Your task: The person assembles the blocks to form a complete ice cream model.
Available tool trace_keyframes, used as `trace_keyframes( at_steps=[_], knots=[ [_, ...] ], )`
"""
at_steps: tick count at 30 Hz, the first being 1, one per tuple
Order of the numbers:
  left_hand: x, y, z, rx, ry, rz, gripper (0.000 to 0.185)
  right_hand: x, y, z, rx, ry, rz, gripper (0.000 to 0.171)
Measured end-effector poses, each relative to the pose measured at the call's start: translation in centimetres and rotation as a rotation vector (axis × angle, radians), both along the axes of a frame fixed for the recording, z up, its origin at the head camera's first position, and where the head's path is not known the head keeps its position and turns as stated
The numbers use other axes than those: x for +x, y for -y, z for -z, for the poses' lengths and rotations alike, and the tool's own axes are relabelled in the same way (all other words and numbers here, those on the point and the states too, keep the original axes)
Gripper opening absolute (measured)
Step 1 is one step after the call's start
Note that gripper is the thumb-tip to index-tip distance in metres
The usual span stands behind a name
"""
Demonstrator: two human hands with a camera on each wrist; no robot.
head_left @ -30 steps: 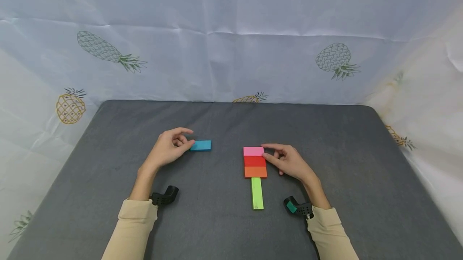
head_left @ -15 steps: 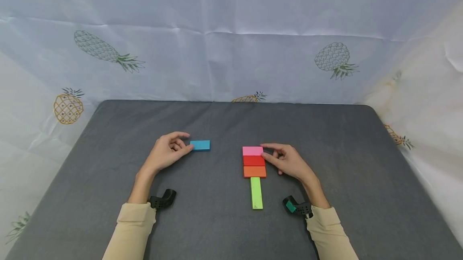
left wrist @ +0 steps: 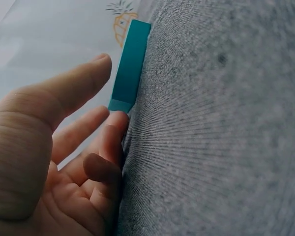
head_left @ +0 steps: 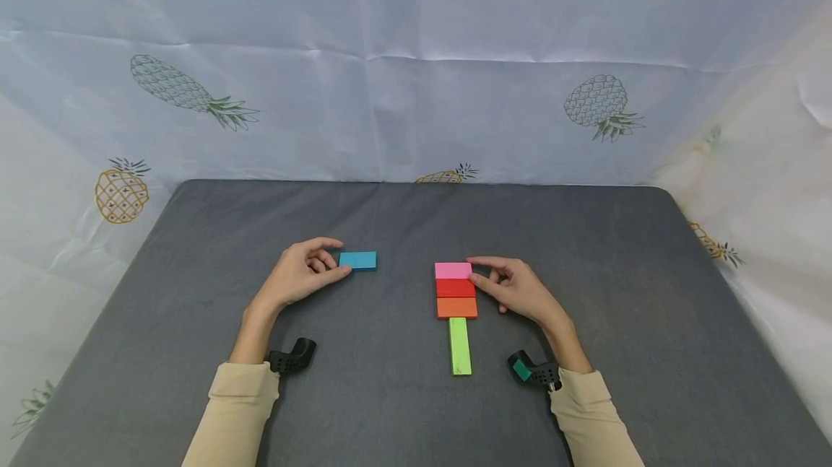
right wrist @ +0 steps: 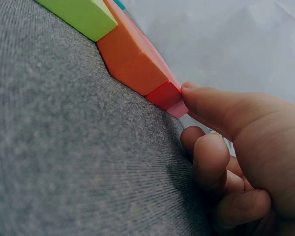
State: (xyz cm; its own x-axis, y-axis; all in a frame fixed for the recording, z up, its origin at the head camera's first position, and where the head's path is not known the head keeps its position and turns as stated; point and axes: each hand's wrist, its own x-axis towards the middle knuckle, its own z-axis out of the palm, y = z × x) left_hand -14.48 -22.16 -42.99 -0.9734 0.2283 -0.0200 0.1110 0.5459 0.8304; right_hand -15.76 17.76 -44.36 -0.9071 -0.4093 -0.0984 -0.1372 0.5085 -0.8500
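In the head view, a blue block (head_left: 358, 260) lies flat, left of centre, on the grey cloth. My left hand (head_left: 305, 270) is at its left end, index finger beyond the far corner and thumb by the near corner. The left wrist view shows the block (left wrist: 131, 64) just past my fingertips, thumb apart from it. My right hand (head_left: 520, 286) touches the right end of a pink block (head_left: 453, 271) and red block (head_left: 455, 288) with the thumb tip; the index finger reaches the pink block's far corner. An orange block (head_left: 457, 307) and an upright-pointing green block (head_left: 460, 346) continue the column.
The grey cloth-covered table (head_left: 390, 402) ends at a pale curtain (head_left: 416, 113) with pineapple prints. Black wrist cameras, left wrist camera (head_left: 292, 356) and right wrist camera (head_left: 534, 369), hang close over the cloth beside the forearms.
My left hand has drawn slightly toward me, its thumb going from the blue block's left end to its near corner. My right hand stays at the pink and red blocks.
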Motion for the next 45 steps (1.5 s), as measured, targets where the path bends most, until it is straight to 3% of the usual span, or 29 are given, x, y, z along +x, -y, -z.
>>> trace_keyframes(
  at_steps=[24,34,45],
  knots=[
    [-0.6,-0.3,-0.4,-0.067,-0.043,0.078,0.038,0.0,-0.1,0.1,-0.001,-0.002,0.001,0.043],
    [-0.7,-0.9,-0.7,-0.113,-0.081,0.036,0.031,-0.2,-0.1,0.1,-0.002,-0.002,0.004,0.044],
    [-0.8,-1.8,-0.7,-0.109,-0.057,0.02,0.031,-0.1,0.0,0.1,-0.012,0.005,0.002,0.043]
  ],
)
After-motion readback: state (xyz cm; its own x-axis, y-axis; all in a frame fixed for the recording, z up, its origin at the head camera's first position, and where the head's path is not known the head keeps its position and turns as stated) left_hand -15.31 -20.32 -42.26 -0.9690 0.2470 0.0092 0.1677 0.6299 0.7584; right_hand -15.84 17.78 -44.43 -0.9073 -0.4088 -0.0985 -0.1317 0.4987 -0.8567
